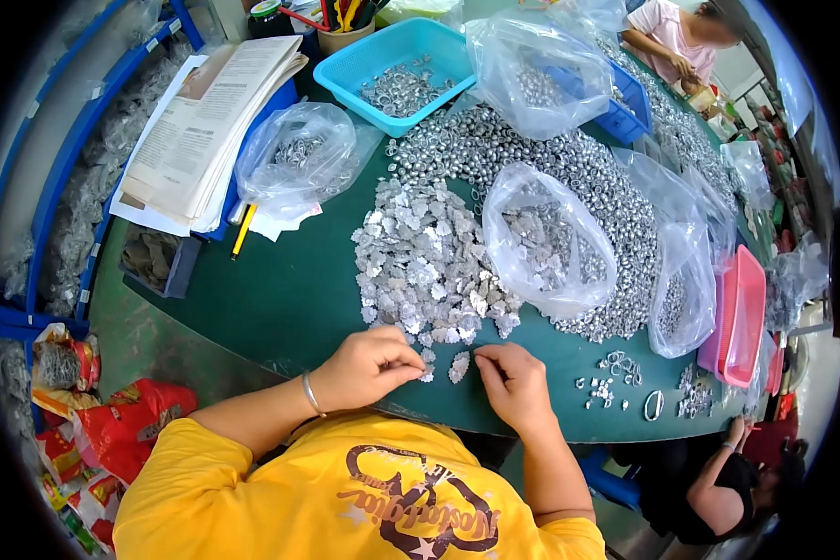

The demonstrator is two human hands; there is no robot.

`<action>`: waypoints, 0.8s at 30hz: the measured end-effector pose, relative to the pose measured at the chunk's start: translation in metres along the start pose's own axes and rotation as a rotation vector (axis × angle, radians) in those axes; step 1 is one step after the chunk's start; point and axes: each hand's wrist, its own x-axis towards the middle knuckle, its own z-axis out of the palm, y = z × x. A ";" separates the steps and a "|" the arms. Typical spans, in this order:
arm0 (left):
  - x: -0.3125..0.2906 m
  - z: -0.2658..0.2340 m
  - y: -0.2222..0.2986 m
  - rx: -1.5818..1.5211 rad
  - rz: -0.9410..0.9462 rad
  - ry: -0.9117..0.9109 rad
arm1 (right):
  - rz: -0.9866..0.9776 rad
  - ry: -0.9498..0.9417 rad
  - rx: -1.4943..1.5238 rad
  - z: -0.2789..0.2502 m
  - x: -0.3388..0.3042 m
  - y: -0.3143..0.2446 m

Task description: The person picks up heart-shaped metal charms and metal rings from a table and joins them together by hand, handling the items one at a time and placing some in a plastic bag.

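Near the table's front edge, my left hand [371,368] is closed in a pinch at a small silvery leaf-shaped metal piece [428,365]. My right hand [517,385] has its fingers curled and fingertips together; whatever is in them is too small to make out. Just left of those fingertips, a scalloped oval metal piece [459,367] lies flat on the green table [280,322]. Right beyond both hands spreads a heap of similar flat leaf-shaped pieces [415,257]. An open clear plastic bag [551,297] holding more of them rests at the heap's right side.
Behind lies a wide pile of small shiny metal parts [588,168]. Around it are a turquoise basket [331,73], clear bags and a pink basket [743,313]. Papers [191,140] and a yellow pen [244,231] sit left. Small loose parts [602,392] lie right. Two other people are nearby.
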 end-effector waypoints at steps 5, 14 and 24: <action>0.001 -0.011 -0.010 -1.207 -0.432 -0.075 | -0.084 -0.033 -0.026 0.006 -0.003 -0.002; 0.003 0.014 -0.003 0.233 0.036 -0.053 | -0.269 0.004 -0.139 0.014 -0.012 0.008; 0.002 0.001 -0.009 -0.832 -0.333 -0.079 | -0.096 -0.018 0.010 0.005 -0.013 0.013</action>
